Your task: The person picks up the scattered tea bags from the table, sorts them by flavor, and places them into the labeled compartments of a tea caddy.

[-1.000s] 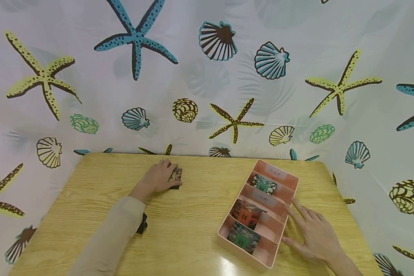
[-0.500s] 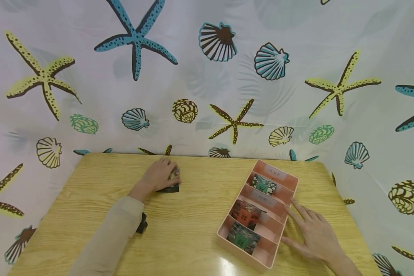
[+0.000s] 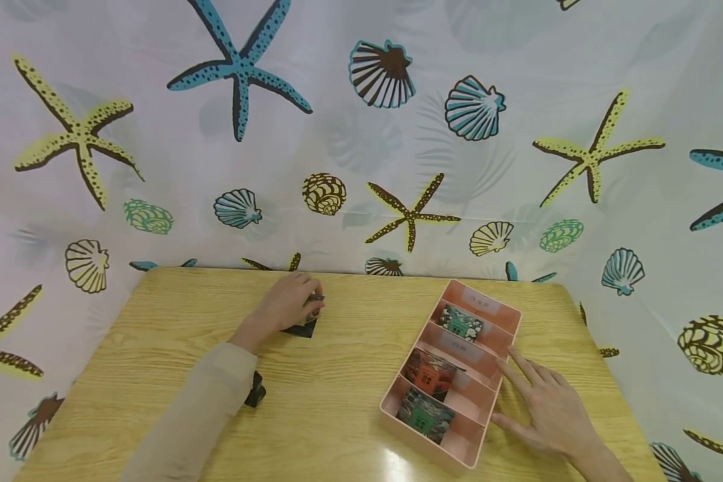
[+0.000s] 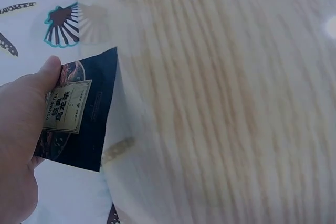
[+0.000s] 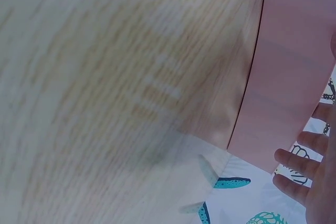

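Observation:
My left hand [image 3: 286, 301] pinches a dark oolong tea packet [image 4: 86, 114] over the far left part of the table. A pale label with writing shows on the packet, and the hand covers part of it. To the right stands a pink divided box [image 3: 391, 414]. Inside it lie a green-and-white tea packet [image 3: 460, 323] near the far end, a red tea packet [image 3: 430, 375] in the middle and a dark green tea packet [image 3: 424, 416] at the near end. My right hand [image 3: 548, 408] rests against the box's right side, fingers spread and nearly straight.
The wooden table [image 3: 331, 402] reaches back to a hanging cloth [image 3: 361, 134] printed with starfish and shells. A black strap piece [image 3: 256, 390] shows at my left wrist. Pale paper labels [image 3: 460, 346] are stuck on the box's inner walls.
My left hand has lifted slightly and shifted right, tilting the oolong tea packet. The right hand and the box have stayed in place.

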The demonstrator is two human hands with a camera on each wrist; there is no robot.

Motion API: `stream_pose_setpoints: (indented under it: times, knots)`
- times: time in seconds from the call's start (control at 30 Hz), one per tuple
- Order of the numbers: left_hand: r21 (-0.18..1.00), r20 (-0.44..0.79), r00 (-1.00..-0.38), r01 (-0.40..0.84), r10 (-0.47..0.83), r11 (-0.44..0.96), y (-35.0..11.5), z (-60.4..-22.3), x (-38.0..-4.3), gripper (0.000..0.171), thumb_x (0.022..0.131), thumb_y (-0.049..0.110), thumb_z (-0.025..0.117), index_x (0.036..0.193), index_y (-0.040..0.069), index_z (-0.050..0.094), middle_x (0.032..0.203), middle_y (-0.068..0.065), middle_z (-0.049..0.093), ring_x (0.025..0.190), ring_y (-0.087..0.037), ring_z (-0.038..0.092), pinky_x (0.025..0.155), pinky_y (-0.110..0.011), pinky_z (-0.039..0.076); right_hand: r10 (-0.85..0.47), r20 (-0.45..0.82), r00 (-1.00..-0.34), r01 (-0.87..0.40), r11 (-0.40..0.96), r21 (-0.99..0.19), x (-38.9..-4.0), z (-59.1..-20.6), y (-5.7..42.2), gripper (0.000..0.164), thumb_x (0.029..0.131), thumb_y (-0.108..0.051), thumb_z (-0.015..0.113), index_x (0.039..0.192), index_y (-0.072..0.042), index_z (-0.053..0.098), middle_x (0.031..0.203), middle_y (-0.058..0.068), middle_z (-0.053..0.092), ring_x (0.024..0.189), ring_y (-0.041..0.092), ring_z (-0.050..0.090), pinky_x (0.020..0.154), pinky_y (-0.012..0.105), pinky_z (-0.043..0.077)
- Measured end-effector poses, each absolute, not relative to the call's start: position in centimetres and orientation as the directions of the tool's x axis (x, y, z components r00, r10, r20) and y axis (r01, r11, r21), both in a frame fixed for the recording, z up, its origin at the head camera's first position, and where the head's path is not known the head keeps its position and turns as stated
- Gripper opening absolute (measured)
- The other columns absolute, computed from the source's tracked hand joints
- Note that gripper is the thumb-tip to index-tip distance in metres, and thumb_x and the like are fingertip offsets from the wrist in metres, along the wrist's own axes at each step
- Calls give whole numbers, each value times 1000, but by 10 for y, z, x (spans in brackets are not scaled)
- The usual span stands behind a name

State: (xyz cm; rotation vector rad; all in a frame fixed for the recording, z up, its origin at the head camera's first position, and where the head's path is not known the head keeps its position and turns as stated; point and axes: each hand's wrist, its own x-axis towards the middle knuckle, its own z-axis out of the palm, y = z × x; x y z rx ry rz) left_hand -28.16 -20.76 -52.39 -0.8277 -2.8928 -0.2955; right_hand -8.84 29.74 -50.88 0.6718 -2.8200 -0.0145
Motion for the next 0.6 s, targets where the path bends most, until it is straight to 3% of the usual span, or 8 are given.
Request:
stream_pose_setpoints:
  times: [0.43, 0.6]
  knots:
    - [195, 220, -787, 614, 576, 764, -167, -496, -276, 14, 105, 30, 67, 98, 18, 66, 93, 0, 68, 88, -20, 56, 85, -40, 51, -456, 234, -859, -452, 889, 73, -89, -508, 297, 93, 85, -77, 67, 155, -18, 54, 161, 16, 51, 119, 41, 69, 97, 58, 57]
    - [205, 222, -769, 638, 599, 743, -148, -488, -278, 13, 105, 29, 66, 99, 18, 66, 92, 1, 65, 86, -18, 52, 87, -40, 49, -452, 226, -863, -448, 891, 71, -89, -508, 297, 93, 85, -78, 66, 155, -17, 54, 161, 16, 50, 120, 41, 69, 97, 58, 57]
